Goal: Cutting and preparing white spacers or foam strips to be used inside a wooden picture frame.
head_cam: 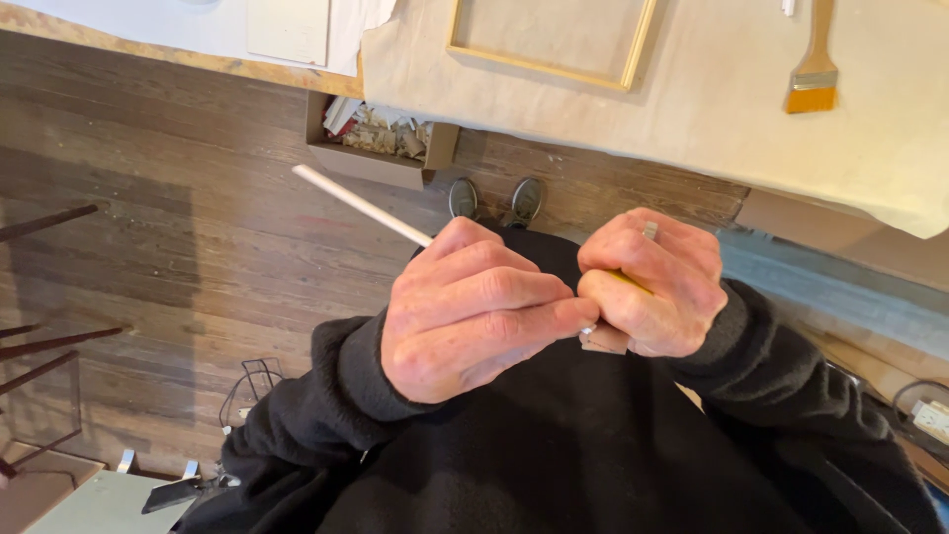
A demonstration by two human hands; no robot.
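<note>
From the head view, the left hand (474, 307) is curled closed around a thin white rod (361, 205) that juts up and left over the wood floor (148, 227), while the right hand (652, 287) is fisted tight on a yellow tool (633, 283), touching the left hand in front of the black sweater (554, 445). On the paper-covered tabletop (712, 109) lie a wooden frame (551, 44) and, well apart, a flat brush (814, 64); a cardboard box (381, 143) sits on the floor below.

- Soft, even daylight fills the frame; nothing is dim.
- A broad shadow darkens the wooden floor (148, 247) at the left.
- The pale cloth (751, 109) at upper right is brightest, without harsh glare.
- Focus is sharp at centre; edges bend slightly.
</note>
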